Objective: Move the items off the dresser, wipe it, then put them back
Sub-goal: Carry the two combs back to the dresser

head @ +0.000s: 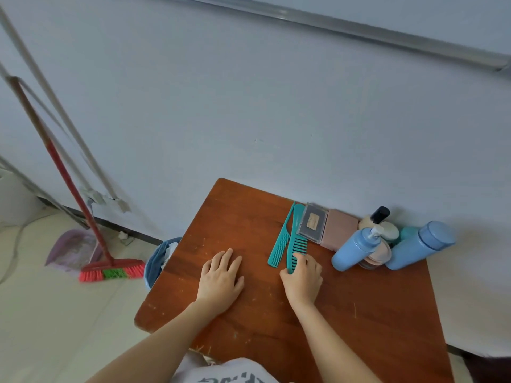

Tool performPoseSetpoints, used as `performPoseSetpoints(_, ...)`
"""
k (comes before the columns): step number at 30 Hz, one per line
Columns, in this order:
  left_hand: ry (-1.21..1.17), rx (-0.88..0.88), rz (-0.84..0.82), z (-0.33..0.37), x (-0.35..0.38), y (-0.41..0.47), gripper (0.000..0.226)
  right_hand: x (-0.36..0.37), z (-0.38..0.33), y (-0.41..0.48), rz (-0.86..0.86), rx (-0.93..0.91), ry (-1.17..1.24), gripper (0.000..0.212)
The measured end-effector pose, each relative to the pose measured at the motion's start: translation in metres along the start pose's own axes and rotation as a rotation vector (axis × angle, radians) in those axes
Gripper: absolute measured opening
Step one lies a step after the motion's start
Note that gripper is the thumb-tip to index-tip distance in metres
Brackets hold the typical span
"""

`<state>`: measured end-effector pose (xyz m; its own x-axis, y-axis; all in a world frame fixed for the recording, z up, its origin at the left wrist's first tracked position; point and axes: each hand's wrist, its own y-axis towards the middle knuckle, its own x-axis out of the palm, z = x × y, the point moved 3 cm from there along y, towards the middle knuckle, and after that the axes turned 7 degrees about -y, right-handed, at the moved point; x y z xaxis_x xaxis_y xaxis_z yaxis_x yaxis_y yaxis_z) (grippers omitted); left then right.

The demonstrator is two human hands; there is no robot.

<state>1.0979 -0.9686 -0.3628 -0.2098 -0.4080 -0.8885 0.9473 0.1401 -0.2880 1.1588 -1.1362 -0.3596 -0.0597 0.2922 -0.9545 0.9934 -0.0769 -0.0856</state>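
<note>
**Two bare hands on a wooden dresser top**

The left hand (221,275) lies flat, palm down and fingers straight, on the dresser (359,313). To its right, the right hand (302,277) curls fingers and thumb around the near end of a teal wide-tooth comb (293,239). A thinner teal comb (279,244) lies just left of it.

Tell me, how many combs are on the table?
2. The thin comb lies on the dresser; the wide-toothed comb lies right beside it, its near end held by the right hand. None seem hidden.
</note>
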Motion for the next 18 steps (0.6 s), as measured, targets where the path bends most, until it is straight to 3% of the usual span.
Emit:
performPoseSetpoints(11,-0.047,-0.040,0.033,0.080,-0.006,0.045,0.056,-0.015,0.000,0.019,-0.166,0.079,0.109,0.059)
performPoseSetpoints(18,-0.184,-0.191,0.032,0.076,-0.010,0.067,0.044,-0.020,0.013,0.022,-0.246,0.043,0.224,0.066)
